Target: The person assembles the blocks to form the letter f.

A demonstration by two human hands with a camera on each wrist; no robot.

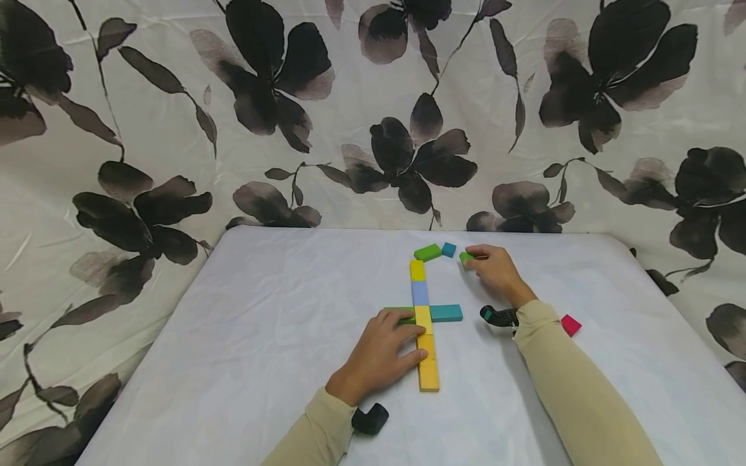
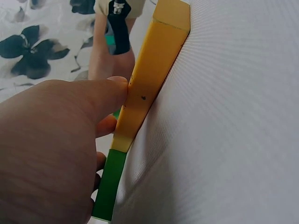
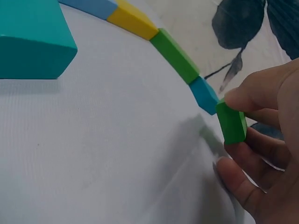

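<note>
My right hand (image 1: 497, 270) pinches a small green block (image 3: 231, 124) between thumb and fingers. It hovers just to the right of a small blue block (image 1: 448, 250), which touches or nearly touches a longer green block (image 1: 428, 252). My left hand (image 1: 375, 353) rests its fairly straight fingers and thumb against a column: an orange-yellow block (image 1: 429, 372) nearest me, then a yellow block (image 1: 423, 320), a light blue block (image 1: 420, 293) and another yellow block (image 1: 418, 270). A teal block (image 1: 446, 313) juts right from the column; a dark green block (image 2: 110, 184) juts left, partly under my fingers.
A red block (image 1: 571, 325) lies apart, partly behind the right sleeve (image 1: 574, 375). White cloth (image 1: 262, 310) covers the table, with a floral curtain (image 1: 350, 116) rising behind its far edge. Each wrist carries a black camera band (image 1: 498, 316).
</note>
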